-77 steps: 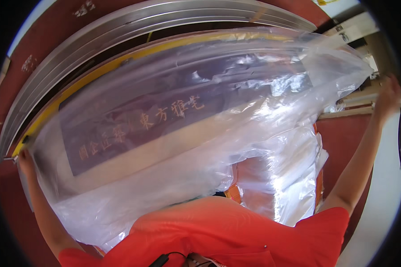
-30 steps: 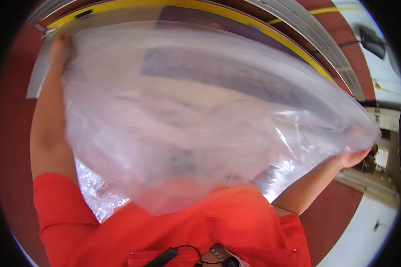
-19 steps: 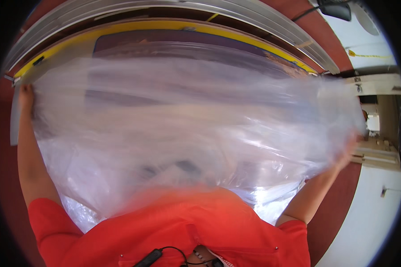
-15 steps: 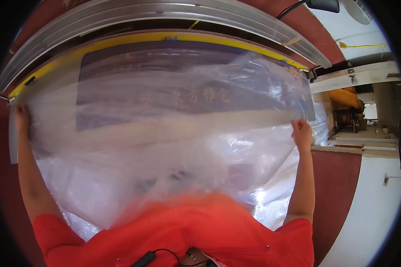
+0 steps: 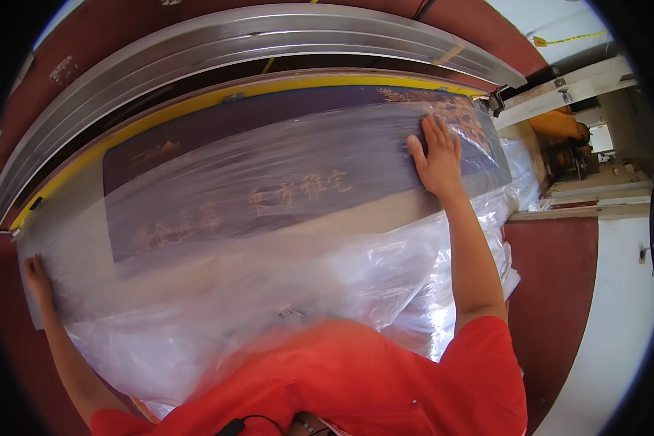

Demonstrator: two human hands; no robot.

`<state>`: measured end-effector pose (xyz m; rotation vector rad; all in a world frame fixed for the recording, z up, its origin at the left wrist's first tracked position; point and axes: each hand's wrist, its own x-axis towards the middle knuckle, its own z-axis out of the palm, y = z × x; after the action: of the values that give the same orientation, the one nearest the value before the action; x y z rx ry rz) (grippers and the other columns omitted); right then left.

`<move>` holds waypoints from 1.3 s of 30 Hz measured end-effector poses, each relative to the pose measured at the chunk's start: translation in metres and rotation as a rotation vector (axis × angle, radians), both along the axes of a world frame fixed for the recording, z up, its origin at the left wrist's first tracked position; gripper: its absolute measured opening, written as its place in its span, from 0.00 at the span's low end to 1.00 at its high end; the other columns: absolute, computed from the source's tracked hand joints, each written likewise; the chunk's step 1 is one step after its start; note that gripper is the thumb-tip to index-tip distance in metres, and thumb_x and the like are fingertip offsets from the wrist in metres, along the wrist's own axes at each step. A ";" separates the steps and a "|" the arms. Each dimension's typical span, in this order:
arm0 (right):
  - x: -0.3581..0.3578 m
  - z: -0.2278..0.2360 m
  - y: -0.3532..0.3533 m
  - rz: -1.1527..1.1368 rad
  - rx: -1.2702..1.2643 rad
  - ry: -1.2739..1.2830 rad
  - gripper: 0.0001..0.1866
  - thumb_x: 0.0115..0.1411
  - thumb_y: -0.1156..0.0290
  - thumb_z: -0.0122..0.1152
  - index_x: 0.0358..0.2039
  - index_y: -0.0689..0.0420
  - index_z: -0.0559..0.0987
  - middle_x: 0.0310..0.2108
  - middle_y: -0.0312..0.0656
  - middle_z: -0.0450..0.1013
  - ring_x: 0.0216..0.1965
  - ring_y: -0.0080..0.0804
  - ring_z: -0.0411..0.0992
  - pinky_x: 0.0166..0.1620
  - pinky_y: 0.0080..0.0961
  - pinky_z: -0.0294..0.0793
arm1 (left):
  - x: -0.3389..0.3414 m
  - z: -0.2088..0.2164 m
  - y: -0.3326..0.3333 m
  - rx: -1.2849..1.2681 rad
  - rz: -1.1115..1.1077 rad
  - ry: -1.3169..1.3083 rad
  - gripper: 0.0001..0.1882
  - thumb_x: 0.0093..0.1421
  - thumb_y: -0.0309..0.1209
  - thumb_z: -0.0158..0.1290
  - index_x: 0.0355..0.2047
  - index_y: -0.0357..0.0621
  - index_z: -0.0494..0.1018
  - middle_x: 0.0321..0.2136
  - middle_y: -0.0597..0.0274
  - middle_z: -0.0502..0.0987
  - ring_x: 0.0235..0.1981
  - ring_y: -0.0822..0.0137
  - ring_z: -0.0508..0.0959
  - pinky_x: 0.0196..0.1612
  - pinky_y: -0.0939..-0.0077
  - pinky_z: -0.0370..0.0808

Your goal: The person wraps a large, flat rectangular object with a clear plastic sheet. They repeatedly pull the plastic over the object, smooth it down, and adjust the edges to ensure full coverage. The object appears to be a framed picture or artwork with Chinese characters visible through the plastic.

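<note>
A large sheet of clear plastic film (image 5: 254, 291) lies over a wide panel with a dark purple printed area (image 5: 232, 189) and a pale margin (image 5: 80, 218). My right hand (image 5: 439, 156) rests flat on the film near the panel's right part, fingers stretched out and the thumb apart. At the far left, my left hand (image 5: 38, 276) is closed at the film's edge beside the pale margin; its fingertips show only in small part. Gold lettering and a gold tree-like pattern (image 5: 443, 105) show on the print. The film is wrinkled and bunched toward my body.
A yellow strip (image 5: 283, 82) borders the panel's far edge, with a curved-looking metal rail (image 5: 269, 27) beyond it. At the right, a doorway with a white frame (image 5: 581, 102) opens to another room. The wall is dark red (image 5: 552, 291) and white. More crumpled film (image 5: 519, 171) hangs by the doorway.
My right hand has let go of the film's edge, moved farther forward and flattened onto the sheet. My left hand has come nearer along the left edge. The film's far edge has shifted toward me.
</note>
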<state>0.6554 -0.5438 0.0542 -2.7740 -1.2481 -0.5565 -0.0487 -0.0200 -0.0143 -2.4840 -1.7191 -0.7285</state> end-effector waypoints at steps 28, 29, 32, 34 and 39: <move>0.147 -0.003 0.061 -0.258 0.666 0.273 0.17 0.49 0.58 0.52 0.21 0.62 0.73 0.20 0.46 0.71 0.24 0.37 0.69 0.31 0.28 0.66 | 0.052 -0.018 0.150 -0.121 0.373 -0.354 0.29 0.52 0.50 0.42 0.37 0.31 0.68 0.34 0.49 0.72 0.37 0.57 0.71 0.40 0.69 0.65; 0.141 0.000 0.043 -0.323 0.686 0.255 0.18 0.48 0.57 0.52 0.21 0.62 0.73 0.21 0.46 0.71 0.25 0.39 0.69 0.31 0.28 0.66 | 0.115 -0.015 0.127 -0.103 0.454 -0.161 0.31 0.51 0.52 0.43 0.37 0.31 0.68 0.34 0.49 0.72 0.37 0.56 0.71 0.40 0.69 0.65; 0.135 -0.006 0.046 -0.402 0.743 0.348 0.20 0.49 0.54 0.51 0.23 0.63 0.73 0.24 0.49 0.71 0.28 0.43 0.69 0.33 0.29 0.66 | 0.105 -0.003 0.120 -0.202 0.487 -0.232 0.36 0.49 0.57 0.40 0.38 0.31 0.68 0.36 0.47 0.71 0.40 0.56 0.70 0.41 0.68 0.64; 0.135 -0.015 0.065 -0.419 0.780 0.399 0.22 0.49 0.53 0.48 0.26 0.63 0.73 0.27 0.50 0.71 0.32 0.45 0.69 0.36 0.31 0.65 | 0.023 -0.002 0.152 -0.179 0.577 -0.272 0.35 0.50 0.56 0.38 0.37 0.30 0.68 0.35 0.48 0.72 0.38 0.56 0.70 0.41 0.68 0.64; 0.137 -0.018 0.053 -0.468 0.850 0.287 0.25 0.51 0.52 0.37 0.34 0.63 0.71 0.35 0.55 0.68 0.40 0.51 0.64 0.43 0.35 0.60 | 0.051 -0.026 0.155 -0.382 0.531 -0.709 0.31 0.53 0.51 0.34 0.34 0.32 0.70 0.33 0.51 0.72 0.35 0.56 0.71 0.38 0.66 0.65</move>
<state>0.7924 -0.4904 0.0365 -2.2491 -0.1904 -0.5156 0.0024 0.1349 -0.0401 -1.8618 -2.8234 -1.4219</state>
